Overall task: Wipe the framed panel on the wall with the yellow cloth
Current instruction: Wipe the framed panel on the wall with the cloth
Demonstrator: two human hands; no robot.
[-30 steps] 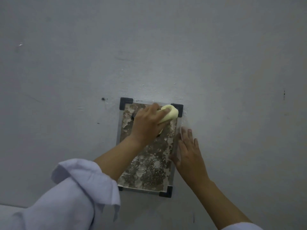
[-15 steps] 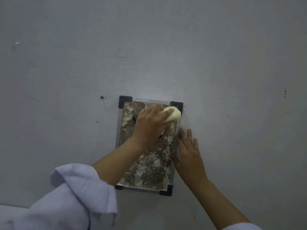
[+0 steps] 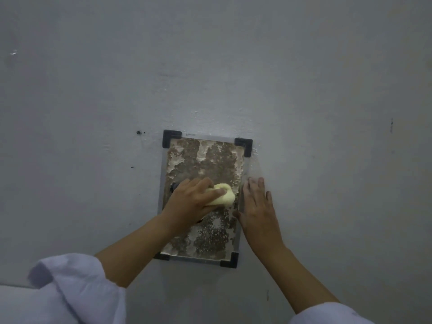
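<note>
A framed panel (image 3: 205, 160) hangs on the grey wall, with black corner pieces and a mottled brown and white surface. My left hand (image 3: 189, 204) is shut on a balled yellow cloth (image 3: 223, 196) and presses it against the middle of the panel, towards its right side. My right hand (image 3: 257, 206) lies flat with fingers apart against the panel's right edge and the wall beside it. The left forearm covers the panel's lower left part.
The grey wall (image 3: 327, 90) surrounds the panel, with a small dark hole (image 3: 138, 132) to its upper left and a dark mark (image 3: 391, 123) far right. White sleeves (image 3: 70, 293) fill the lower corners.
My left hand has moved the yellow cloth down from the panel's top right corner to its middle. The top of the panel now shows. My right hand stays at the right edge.
</note>
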